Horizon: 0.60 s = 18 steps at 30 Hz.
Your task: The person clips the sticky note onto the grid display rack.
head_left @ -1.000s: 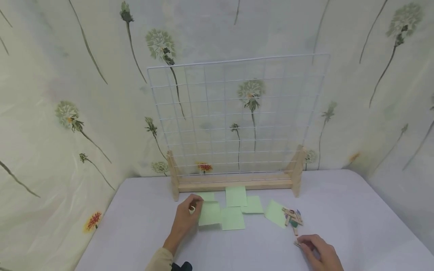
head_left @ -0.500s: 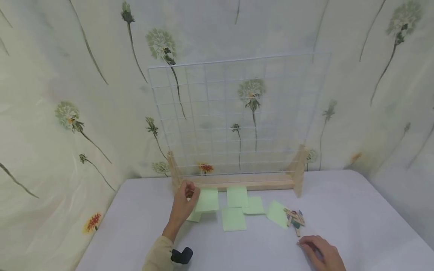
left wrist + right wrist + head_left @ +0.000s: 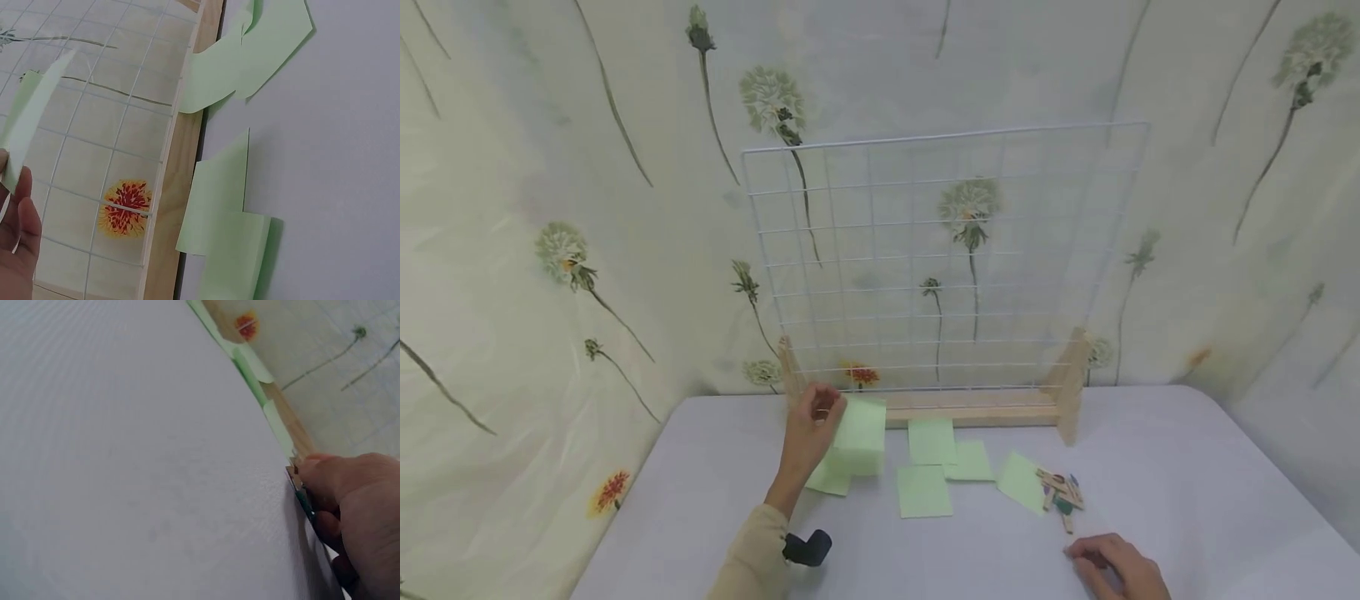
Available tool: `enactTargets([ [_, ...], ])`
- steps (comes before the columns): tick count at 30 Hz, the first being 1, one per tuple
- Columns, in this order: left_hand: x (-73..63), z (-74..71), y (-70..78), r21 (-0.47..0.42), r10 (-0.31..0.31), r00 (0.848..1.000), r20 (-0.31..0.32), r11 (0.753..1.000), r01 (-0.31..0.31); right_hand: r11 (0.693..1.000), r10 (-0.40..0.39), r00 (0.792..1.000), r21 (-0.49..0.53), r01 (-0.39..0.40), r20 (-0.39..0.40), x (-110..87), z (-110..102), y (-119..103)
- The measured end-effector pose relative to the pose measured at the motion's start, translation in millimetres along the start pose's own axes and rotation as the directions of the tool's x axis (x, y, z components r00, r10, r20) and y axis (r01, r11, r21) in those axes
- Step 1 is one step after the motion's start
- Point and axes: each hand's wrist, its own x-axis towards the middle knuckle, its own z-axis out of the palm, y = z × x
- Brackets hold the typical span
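Observation:
My left hand (image 3: pixel 808 429) pinches a pale green paper note (image 3: pixel 862 427) by its left edge, raised in front of the grid rack's (image 3: pixel 917 325) lower left. In the left wrist view the held paper (image 3: pixel 39 122) shows two leaves meeting at the fingers. On the table lie several more green notes (image 3: pixel 925 493), some overlapping. My right hand (image 3: pixel 1120 567) rests low at the table's right with thumb and fingers pinched on a small wooden clothespin (image 3: pixel 1067 551), mostly hidden by the fingers. Just beyond it is a pile of small wooden clothespins (image 3: pixel 1062 492) with coloured decorations.
The white wire grid stands in a wooden base (image 3: pixel 977 414) at the table's back edge. A black object (image 3: pixel 807 548) sits by the left sleeve. A flower-patterned curtain (image 3: pixel 647 250) hangs behind and beside the white table (image 3: pixel 1000 558).
My left hand has lifted the green note from the table, up and back towards the rack, uncovering a note beneath. My right hand stays nearly in place. The head view has shifted slightly.

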Motion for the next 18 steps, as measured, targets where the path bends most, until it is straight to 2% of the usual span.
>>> enactTargets([
  [2,1.4,-2.4,0.6,-0.012,0.018,1.0,0.0,1.0,-0.018,0.998,0.055,0.994,-0.008,-0.054,0.1,1.8,-3,1],
  [4,2.0,-4.6,2.1,-0.013,0.033,0.999,0.006,0.999,-0.033,0.994,0.108,0.976,-0.018,-0.107,0.19,3.3,-6,4],
  [7,2.1,-7.0,3.0,-0.021,0.032,0.999,0.014,0.999,-0.032,0.989,0.149,0.956,-0.03,-0.146,0.252,4.3,-8,8],
  [10,2.3,-8.7,2.2,-0.023,0.018,1.0,0.006,1.0,-0.018,0.987,0.158,0.954,-0.032,-0.155,0.255,4.7,-9,9],
  [12,2.5,-9.6,2.0,-0.029,0.006,1.0,-0.001,1.0,-0.006,0.992,0.127,0.965,-0.034,-0.122,0.23,3.8,-10,7],
  [16,3.4,-11.1,4.6,-0.047,-0.022,1.0,-0.001,0.999,0.021,0.999,0.038,0.99,-0.028,-0.035,0.136,-1.2,-9,0],
  [18,3.5,-12.1,7.6,-0.053,-0.035,0.999,0.006,0.998,0.035,1.0,0.02,0.996,-0.01,-0.019,0.091,-4.5,-9,-4],
])
